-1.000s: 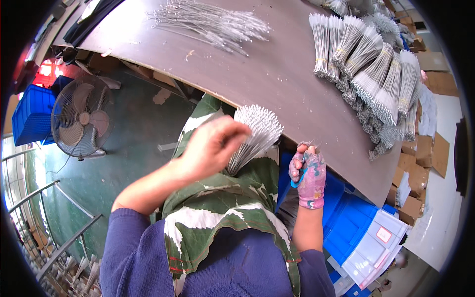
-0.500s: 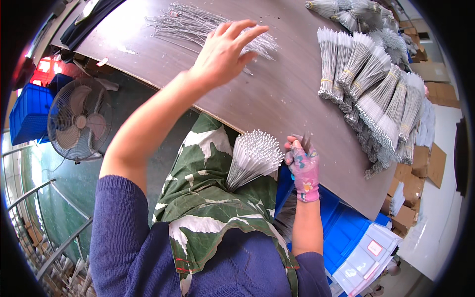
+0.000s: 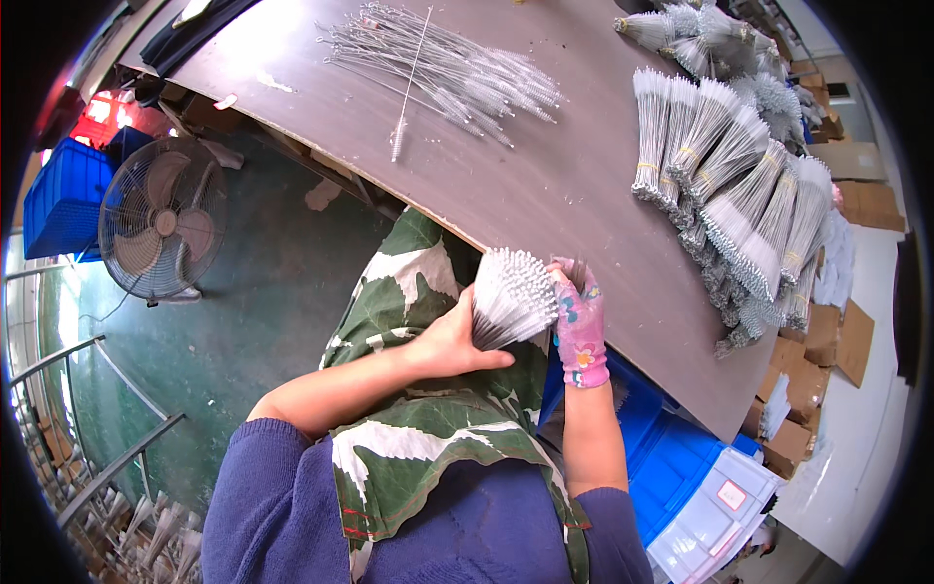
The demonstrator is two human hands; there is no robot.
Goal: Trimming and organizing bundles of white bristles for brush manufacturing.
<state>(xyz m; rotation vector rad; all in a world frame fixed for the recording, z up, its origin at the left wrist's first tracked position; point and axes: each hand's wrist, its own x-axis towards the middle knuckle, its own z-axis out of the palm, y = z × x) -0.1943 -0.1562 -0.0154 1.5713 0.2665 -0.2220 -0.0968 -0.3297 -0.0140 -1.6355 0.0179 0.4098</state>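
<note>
Head view: the bare left hand (image 3: 448, 341) clasps a flared bundle of thin wire brushes (image 3: 514, 297) over the camouflage cloth apron (image 3: 418, 443); the pink-gloved right hand (image 3: 582, 319) bends beside it, grip unclear. Beyond: smooth brown table (image 3: 593, 185), loose bristly brushes (image 3: 452, 73), round caged fan (image 3: 165, 222), green floor (image 3: 268, 253).

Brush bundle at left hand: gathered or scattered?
Gathered: the left hand cups the brush bundle, its white tips packed close together. Whether tied, cannot tell; its lower part is hidden.
</note>
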